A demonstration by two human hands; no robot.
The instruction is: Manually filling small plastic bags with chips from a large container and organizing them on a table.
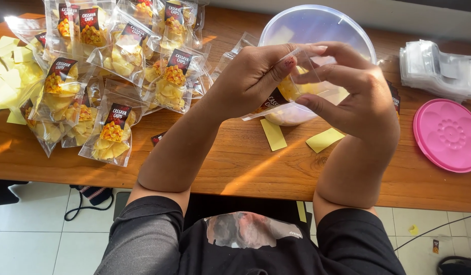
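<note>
Wooden tabletop [235,163], warm brown and lit by slanting sun, fills the view from above, with pale floor tiles below its near edge. At its middle, both of the person's hands meet around a small clear plastic pouch of yellow chips [291,99] with a dark label, held up just above the wood. The left hand [253,76] pinches the pouch's top edge between thumb and fingers, closed tight on it. The right hand [355,91] curls around the pouch's other side, fingertips pressed to the same top edge.

Directly behind the pouch stands a large round translucent plastic tub [317,28]. Under the pouch, on the wood, lie two small yellow paper slips [296,137]. Left of the pouch, a heap of filled clear chip pouches with dark labels [118,66] spreads across the table, and more loose yellow slips [8,76] lie at the far left edge. Right of the pouch sits a stack of empty clear pouches [439,69], and nearer the person, a round pink plastic lid [447,135].
</note>
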